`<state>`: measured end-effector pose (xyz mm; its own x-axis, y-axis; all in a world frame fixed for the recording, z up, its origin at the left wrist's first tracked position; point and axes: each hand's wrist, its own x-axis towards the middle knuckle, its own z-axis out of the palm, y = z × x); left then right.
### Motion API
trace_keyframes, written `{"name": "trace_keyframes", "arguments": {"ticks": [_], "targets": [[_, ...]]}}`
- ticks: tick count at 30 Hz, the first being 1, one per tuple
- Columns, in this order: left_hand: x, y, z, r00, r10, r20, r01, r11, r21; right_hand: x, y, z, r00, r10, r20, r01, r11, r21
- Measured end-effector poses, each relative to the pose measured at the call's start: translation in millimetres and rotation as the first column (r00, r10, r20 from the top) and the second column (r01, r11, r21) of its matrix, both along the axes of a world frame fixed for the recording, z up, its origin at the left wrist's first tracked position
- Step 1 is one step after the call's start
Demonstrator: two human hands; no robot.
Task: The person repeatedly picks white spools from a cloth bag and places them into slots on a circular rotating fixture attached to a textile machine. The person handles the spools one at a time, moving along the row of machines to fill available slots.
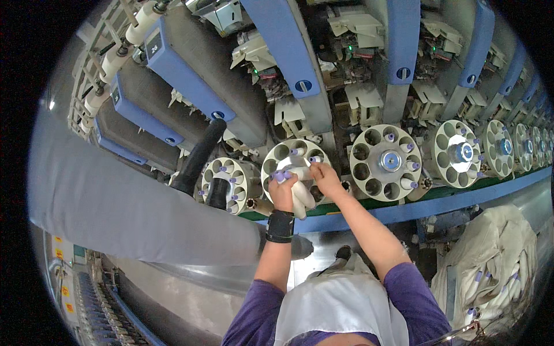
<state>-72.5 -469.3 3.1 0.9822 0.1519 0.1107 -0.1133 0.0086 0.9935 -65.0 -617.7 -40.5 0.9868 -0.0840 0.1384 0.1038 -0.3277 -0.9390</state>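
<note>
Several white yarn bobbins (302, 199) with purple tube ends are bunched in my left hand (283, 195), which wears a black wristband (280, 226). The bunch is just in front of a round cream bobbin magazine (266, 168) with a ring of round pockets. Closed at the magazine's right side is my right hand (328, 179), its fingertips pinching a white yarn bobbin, partly hidden by the fingers. Some pockets around my hands hold purple-tipped bobbins (298, 151).
More magazines (385, 162) line the blue-and-grey machine to the right, above a blue rail (427, 206). A wide grey duct (144, 202) and a black hose (202, 155) block the left. At lower right, a cream cloth sack (490, 242) holds purple-ended bobbins.
</note>
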Motion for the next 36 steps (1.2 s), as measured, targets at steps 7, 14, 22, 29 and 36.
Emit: {"name": "trace_keyframes", "arguments": {"ticks": [7, 14, 22, 29, 36], "targets": [[-1, -17, 5, 0.989, -0.135, 0.059, 0.125, 0.981, 0.148, 12, -12, 7, 0.945, 0.107, -0.31, 0.146, 0.708, 0.69], [7, 22, 17, 0.998, -0.066, -0.021, 0.052, 0.919, -0.391, -33, -21, 37, 0.996, 0.061, -0.072, -0.021, 0.885, 0.465], [25, 51, -11, 0.931, -0.127, -0.341, -0.203, 0.597, -0.776, -42, 31, 19, 0.836, -0.083, 0.543, 0.206, 0.963, -0.171], [2, 28, -19, 0.985, -0.133, 0.114, 0.16, 0.945, -0.286, -14, 28, 6, 0.892, 0.218, -0.397, 0.268, 0.451, 0.851], [10, 37, -15, 0.858, -0.501, 0.114, 0.471, 0.679, -0.564, -31, 14, 41, 0.964, 0.243, -0.108, -0.045, 0.549, 0.834]]}}
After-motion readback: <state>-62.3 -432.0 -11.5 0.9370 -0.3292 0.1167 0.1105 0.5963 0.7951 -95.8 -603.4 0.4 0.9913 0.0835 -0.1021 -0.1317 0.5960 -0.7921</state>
